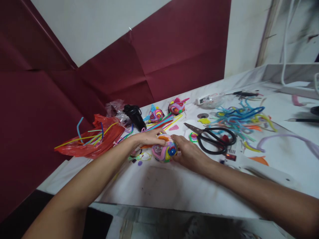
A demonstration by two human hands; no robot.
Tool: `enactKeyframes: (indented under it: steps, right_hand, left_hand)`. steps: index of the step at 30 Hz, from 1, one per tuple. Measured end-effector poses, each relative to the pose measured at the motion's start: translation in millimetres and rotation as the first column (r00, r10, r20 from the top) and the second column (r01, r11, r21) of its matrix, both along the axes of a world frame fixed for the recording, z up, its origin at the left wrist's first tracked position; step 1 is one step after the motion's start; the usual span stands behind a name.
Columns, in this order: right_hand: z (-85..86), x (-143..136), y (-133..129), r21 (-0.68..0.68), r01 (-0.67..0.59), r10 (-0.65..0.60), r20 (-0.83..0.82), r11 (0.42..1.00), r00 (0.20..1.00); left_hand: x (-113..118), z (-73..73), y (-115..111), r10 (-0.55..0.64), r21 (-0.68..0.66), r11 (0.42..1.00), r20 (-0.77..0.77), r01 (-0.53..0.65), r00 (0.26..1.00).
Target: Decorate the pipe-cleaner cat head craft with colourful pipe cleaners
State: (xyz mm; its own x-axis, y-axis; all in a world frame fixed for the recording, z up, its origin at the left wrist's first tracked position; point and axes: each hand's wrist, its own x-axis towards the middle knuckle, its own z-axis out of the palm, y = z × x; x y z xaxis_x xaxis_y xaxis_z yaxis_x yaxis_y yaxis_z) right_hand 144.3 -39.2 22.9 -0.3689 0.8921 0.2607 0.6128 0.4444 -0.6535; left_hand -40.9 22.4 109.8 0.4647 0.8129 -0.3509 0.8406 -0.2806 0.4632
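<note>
A round multicoloured craft piece [161,152], with pink, yellow and blue strips on it, is between my two hands over the front part of the white table. My left hand [152,136] grips its upper left side, fingers over the top. On the right side, my right hand [184,151] holds it with bent fingers, partly hidden behind the piece. Two similar round pieces, one with blue parts [156,115] and one with pink parts [176,107], sit behind my hands. Black-handled scissors [215,139] lie to the right of my right hand.
An orange-red plastic bag [87,149] with coloured strips lies at the left. Near it stands a black object [134,116]. Tangled fuzzy strips [239,116] spread at the right, beyond the scissors. The table's front edge [174,209] runs below my hands.
</note>
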Motion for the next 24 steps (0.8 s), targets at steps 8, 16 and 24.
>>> enactKeyframes:
  steps: [8,16,24]
  right_hand:
    - [2.0,0.2,-0.8,0.016,-0.015,0.014,0.022,1.000,1.000]
    - [1.9,-1.5,-2.5,0.047,-0.011,0.010,0.040,0.999,0.999]
    - [16.9,66.7,-6.3,0.065,0.065,-0.075,0.163,0.996,0.984]
  left_hand:
    - [4.2,-3.3,-7.4,0.107,-0.057,0.993,0.084,-0.102,0.991]
    - [9.2,0.6,-11.8,0.183,-0.075,0.981,0.045,-0.180,0.982]
    - [-2.6,3.8,-10.4,0.219,-0.149,0.968,0.106,-0.203,0.970]
